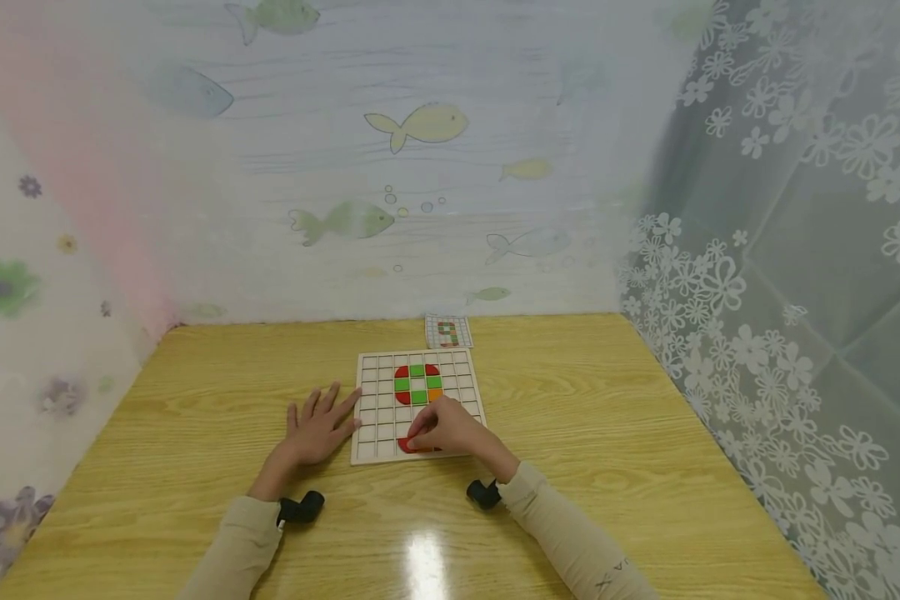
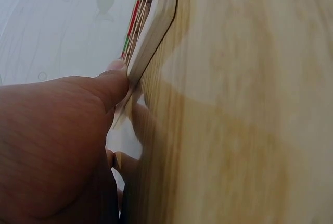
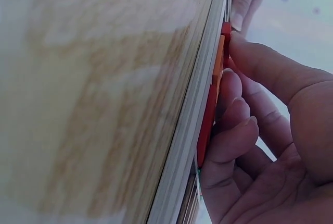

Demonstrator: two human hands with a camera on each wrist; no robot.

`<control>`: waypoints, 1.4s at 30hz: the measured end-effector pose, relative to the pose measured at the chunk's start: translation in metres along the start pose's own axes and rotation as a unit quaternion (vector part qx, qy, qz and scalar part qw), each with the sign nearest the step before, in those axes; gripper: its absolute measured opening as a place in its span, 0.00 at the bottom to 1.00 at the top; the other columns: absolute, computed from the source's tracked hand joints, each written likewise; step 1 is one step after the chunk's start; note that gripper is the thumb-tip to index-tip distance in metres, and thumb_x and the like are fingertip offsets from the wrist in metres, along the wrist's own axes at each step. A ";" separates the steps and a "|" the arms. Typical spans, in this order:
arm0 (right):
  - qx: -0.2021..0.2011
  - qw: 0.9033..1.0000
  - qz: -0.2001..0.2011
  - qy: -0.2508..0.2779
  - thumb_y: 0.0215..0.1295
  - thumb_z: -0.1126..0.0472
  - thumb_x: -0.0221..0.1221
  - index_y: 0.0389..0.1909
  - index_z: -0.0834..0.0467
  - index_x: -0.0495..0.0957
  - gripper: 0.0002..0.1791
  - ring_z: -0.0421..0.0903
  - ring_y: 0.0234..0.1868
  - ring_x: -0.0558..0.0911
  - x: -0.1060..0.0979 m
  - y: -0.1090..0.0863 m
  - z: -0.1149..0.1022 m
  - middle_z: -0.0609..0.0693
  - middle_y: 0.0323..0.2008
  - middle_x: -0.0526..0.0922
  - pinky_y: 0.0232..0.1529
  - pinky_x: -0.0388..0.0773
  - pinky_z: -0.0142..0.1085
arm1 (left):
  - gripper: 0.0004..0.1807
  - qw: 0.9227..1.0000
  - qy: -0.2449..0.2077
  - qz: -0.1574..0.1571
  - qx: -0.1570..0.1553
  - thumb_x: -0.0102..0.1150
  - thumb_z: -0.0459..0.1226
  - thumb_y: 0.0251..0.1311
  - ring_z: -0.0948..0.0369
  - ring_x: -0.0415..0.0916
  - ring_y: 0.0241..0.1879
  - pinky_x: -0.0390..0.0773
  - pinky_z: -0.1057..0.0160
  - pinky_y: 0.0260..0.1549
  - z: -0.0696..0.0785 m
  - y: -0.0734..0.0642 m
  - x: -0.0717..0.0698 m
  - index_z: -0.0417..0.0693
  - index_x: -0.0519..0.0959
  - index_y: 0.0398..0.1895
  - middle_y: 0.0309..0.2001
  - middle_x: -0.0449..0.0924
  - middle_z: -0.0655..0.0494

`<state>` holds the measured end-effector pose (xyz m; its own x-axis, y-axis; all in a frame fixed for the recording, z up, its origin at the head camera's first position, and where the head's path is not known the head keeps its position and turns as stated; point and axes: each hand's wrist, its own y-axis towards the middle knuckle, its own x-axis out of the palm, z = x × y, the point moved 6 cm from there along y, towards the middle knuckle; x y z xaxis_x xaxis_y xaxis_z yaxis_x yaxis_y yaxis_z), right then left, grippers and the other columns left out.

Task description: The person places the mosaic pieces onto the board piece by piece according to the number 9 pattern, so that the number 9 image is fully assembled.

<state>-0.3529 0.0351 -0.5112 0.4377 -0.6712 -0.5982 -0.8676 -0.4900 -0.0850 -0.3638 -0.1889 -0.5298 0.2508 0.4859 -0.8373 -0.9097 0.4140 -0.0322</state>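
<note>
A pale square grid board [image 1: 375, 425] lies on the table with red, green and orange tiles set in a ring in its upper part. My left hand [image 1: 317, 432] rests flat at the board's left edge, fingers spread, the thumb touching the rim in the left wrist view. At the front row my right hand [image 1: 450, 427] pinches a red tile [image 3: 226, 27] between thumb and fingers, low against the board. Beside it in the right wrist view sit an orange tile [image 3: 218, 60] and another red tile [image 3: 206, 122], partly covered by the curled fingers.
Behind the board lies a small pattern card [image 1: 447, 332] showing a coloured grid figure. The wooden table [image 1: 570, 400] meets a fish-painted wall at the back and a flower-patterned panel on the right. Black wrist-camera mounts [image 1: 303, 507] sit under both wrists.
</note>
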 end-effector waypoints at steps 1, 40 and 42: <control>0.001 1.000 0.001 0.000 0.62 0.62 0.72 0.31 0.57 0.89 0.02 0.37 0.28 0.82 0.000 0.000 0.000 0.46 0.28 0.88 0.30 0.78 0.30 | 0.34 1.000 -0.001 0.000 0.001 0.45 0.53 0.78 0.29 0.31 0.77 0.24 0.23 0.66 0.000 0.000 0.000 0.54 0.56 0.81 0.81 0.41 0.34; -0.005 1.000 0.001 -0.022 0.53 0.60 0.77 0.31 0.54 0.86 0.08 0.37 0.28 0.78 0.002 0.002 0.003 0.42 0.26 0.81 0.32 0.76 0.30 | 0.35 1.000 0.009 -0.001 0.000 0.43 0.55 0.78 0.32 0.28 0.78 0.22 0.25 0.66 -0.013 0.007 0.007 0.55 0.54 0.82 0.82 0.38 0.37; -0.004 1.000 0.002 -0.027 0.53 0.59 0.77 0.30 0.54 0.86 0.08 0.37 0.28 0.77 0.002 0.003 0.003 0.42 0.26 0.81 0.31 0.75 0.30 | 0.35 1.000 0.008 0.000 0.002 0.43 0.55 0.78 0.33 0.28 0.79 0.21 0.26 0.67 -0.014 0.008 0.008 0.55 0.54 0.82 0.82 0.38 0.38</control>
<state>-0.3551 0.0341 -0.5146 0.4217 -0.6422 -0.6401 -0.8667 -0.4929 -0.0764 -0.3735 -0.1931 -0.5443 0.2444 0.4730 -0.8465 -0.9083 0.4174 -0.0290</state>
